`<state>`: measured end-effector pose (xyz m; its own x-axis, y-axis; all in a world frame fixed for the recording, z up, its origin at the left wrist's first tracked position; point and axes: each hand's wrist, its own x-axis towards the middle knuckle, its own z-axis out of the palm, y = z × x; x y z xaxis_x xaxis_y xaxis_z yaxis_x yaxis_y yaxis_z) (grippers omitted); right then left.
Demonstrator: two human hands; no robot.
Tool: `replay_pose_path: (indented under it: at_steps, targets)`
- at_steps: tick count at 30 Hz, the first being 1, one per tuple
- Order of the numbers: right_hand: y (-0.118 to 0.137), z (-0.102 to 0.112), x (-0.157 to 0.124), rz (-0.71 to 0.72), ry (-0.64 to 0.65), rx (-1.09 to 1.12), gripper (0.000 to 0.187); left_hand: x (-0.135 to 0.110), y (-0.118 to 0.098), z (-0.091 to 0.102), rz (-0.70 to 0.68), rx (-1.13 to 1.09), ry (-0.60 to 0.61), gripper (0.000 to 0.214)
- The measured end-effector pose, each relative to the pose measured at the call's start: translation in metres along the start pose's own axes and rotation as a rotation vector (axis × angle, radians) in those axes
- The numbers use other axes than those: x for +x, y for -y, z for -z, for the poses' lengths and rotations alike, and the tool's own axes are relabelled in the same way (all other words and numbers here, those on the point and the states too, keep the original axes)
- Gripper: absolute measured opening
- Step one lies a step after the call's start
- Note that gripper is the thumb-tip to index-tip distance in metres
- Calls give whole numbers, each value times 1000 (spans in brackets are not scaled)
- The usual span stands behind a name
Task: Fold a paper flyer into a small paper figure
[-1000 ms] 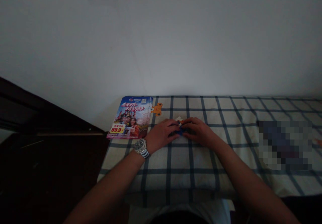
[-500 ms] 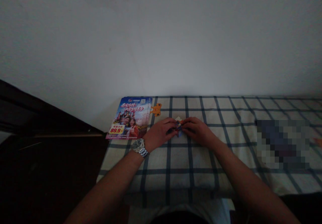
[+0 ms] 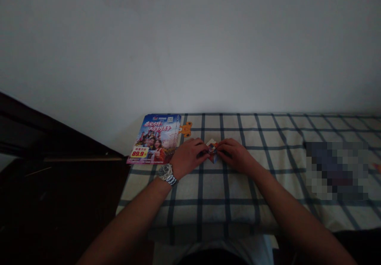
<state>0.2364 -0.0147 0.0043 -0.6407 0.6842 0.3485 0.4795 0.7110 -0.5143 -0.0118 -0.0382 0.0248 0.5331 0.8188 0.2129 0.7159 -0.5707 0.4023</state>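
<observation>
The folded paper piece point(image 3: 212, 150) lies over the checked cloth point(image 3: 212, 187), midway between left hand point(image 3: 188, 157) and right hand point(image 3: 238, 157), long axis fore-and-aft, both hands' fingers pinching its opposite sides.

Home-like room, checked cloth point(image 3: 211, 187), pale wall point(image 3: 190, 50)

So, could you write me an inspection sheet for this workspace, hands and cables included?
Surface: blue-and-cream checked cloth, with an orange bear figure, printed or separate unclear.
Things in hand: small folded printed paper, colourful, between both hands.
Clutter: stack of flyers, top one showing "89.9"; pixelated patch at picture right, contents unreadable.
Hands: left hand and right hand pinch the paper; metal-band wristwatch on the left wrist.
Cables: nothing seen.
Surroundings: pale wall behind; dark area at picture left, details unclear.
</observation>
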Motion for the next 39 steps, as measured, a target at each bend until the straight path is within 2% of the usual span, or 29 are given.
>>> replay_pose_path:
  at_steps: [14, 21, 30, 39]
  targets:
    - [7, 3, 2, -28, 11, -44, 14, 2, 1, 0, 36, -1, -29, 19]
    - [12, 2, 3, -113, 11, -63, 12, 1, 1, -3, 79, 7, -44, 20]
    - [11, -4, 5, -236, -55, -19, 15, 3, -3, -7, 175, -16, -56, 25]
    - [11, -5, 8, -224, -118, -55, 18, 6, -4, -13, 183, -44, -181, 20]
